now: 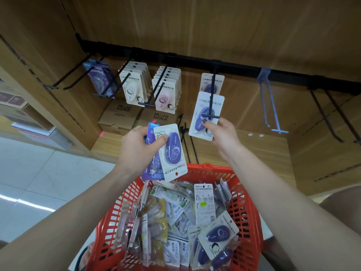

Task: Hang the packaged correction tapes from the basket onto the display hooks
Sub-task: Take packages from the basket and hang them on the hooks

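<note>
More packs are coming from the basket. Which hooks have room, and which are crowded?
Bare: the black hooks left of the purple packs, the grey hook, and the black hooks at far right. Crowded: the white packs and pink packs.

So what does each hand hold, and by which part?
The right hand pinches a purple tape pack at its lower edge. The left hand grips a few packs at one end.
</note>
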